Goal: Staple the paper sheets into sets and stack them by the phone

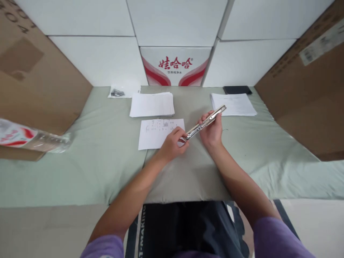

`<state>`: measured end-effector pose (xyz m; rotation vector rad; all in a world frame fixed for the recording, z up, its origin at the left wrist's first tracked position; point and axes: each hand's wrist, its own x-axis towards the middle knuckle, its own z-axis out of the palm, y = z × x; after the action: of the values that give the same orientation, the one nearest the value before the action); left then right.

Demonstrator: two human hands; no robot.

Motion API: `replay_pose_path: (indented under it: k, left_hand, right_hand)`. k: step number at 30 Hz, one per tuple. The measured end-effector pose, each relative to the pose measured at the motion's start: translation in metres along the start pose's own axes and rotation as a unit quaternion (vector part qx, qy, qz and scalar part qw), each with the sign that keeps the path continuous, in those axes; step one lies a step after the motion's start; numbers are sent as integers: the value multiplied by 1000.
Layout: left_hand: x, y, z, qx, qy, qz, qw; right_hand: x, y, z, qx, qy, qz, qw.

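Observation:
Both hands hold a long silver metal clip bar [206, 122] slanted above the pale green cloth. My right hand [212, 130] grips its middle and upper part. My left hand [172, 143] pinches its lower end, just over the right edge of a single printed sheet [156, 134]. The bar's upper tip points toward a paper stack at the right [233, 104].
A thicker stack of white paper [152, 104] lies behind the single sheet. A small bag of dark metal parts [117, 93] sits far left, a dark phone-like slab [237, 90] far right. Cardboard panels [40, 82] flank both sides; a plastic bottle [32, 139] lies left. White boxes stand behind.

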<state>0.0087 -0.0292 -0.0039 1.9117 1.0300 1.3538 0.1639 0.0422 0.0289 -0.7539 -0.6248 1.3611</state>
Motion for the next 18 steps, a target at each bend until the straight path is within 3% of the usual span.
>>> replay_pose_path:
  k: [4,6,10,13,15,18]
  left_hand:
    - [8,8,-16,52,1,-25,998]
    - [17,1,-38,89,53,-56,993]
    - [45,-49,-120,142,258,-183,938]
    - [65,-100,-193,257,328,-266,869]
    - [76,-126,-230,332,326,-313,828]
    - [90,-151,-255,391,238,-300,837]
  right_hand:
    - [9,2,-7,20,22,37,999]
    - [17,1,-13,12,48,49,998]
    - [31,0,-23,-39,88,19,995]
    - [38,2,-26,-69,94,-9,993]
    - [41,5,-28,-93,95,-33,991]
    - [45,8,-34,-177,81,-62,979]
